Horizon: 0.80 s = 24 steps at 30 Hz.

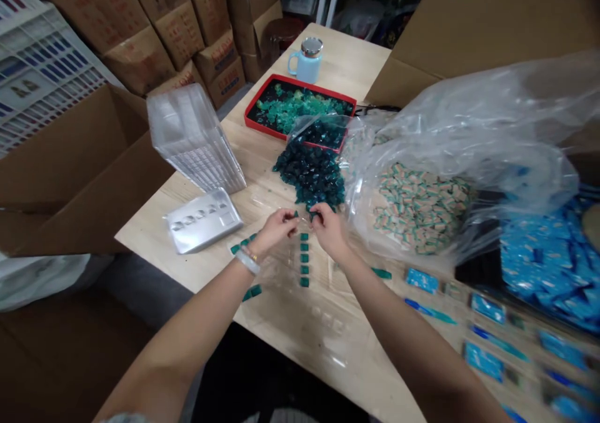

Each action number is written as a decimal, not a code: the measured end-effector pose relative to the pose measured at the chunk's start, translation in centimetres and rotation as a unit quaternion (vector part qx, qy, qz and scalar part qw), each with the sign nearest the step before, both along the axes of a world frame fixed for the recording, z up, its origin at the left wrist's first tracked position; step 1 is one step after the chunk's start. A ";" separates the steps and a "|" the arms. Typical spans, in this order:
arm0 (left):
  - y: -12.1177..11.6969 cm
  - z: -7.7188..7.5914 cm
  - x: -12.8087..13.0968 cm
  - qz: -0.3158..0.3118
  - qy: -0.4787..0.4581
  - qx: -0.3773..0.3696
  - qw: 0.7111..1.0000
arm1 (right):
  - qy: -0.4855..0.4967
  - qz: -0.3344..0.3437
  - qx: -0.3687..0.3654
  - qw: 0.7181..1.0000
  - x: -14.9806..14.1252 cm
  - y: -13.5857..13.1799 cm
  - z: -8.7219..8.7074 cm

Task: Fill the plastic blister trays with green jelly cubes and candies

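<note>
Left hand (276, 230) is pinching a small dark piece (296, 214) between thumb and fingertips, nearly closed, at the centre of the frame. Right hand (329, 228) is curling its fingers almost shut just beside it; whether they are gripping a piece is too blurred to tell. Fingertip holds are probably suiting such small pieces. Nearer the viewer, a row of green squares (304, 258) is lying on the table (276, 313) between the forearms, apparently spaced by clear plastic moulding. Just beyond the fingers, the dark green pile (316, 173) is sitting within easy reach, likely to keep arm travel short. Farther up, a red-rimmed tray (267, 128) is holding paler green bits, and a blue mug (308, 67) is standing behind it.
</note>
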<state>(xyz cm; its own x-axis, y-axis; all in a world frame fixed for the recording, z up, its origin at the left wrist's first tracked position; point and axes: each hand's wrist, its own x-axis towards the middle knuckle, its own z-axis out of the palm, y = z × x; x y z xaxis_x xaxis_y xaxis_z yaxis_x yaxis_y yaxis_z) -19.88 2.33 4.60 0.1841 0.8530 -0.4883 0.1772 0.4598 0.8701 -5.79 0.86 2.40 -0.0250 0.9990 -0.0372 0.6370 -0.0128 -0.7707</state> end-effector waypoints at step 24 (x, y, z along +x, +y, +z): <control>-24.4 -2.0 2.3 0.062 0.132 0.040 0.989 | 0.153 0.021 -0.122 0.980 3.2 -20.5 -0.5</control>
